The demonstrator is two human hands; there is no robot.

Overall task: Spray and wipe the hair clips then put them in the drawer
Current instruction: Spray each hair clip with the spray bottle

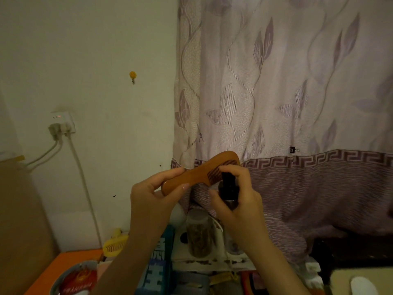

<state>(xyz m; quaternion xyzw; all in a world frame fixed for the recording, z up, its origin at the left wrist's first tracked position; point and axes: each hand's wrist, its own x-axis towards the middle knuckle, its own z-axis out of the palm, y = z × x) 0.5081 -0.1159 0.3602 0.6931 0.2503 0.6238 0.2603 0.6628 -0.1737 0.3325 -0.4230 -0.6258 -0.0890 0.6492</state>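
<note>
Brown wooden comb, fine dark teeth.

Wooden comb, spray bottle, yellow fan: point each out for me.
wooden comb (197, 172), head view, on its spine above the teeth.
spray bottle (228, 187), head view, on its dark cap.
yellow fan (112, 246), head view, on its grille.

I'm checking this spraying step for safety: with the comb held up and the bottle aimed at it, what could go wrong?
Mist could overshoot the wooden comb and wet the curtain right behind it. The left hand holds only the handle end, so a wet comb might slip. The right hand covers most of the dark spray bottle, so the nozzle's aim is hard to judge.
</note>
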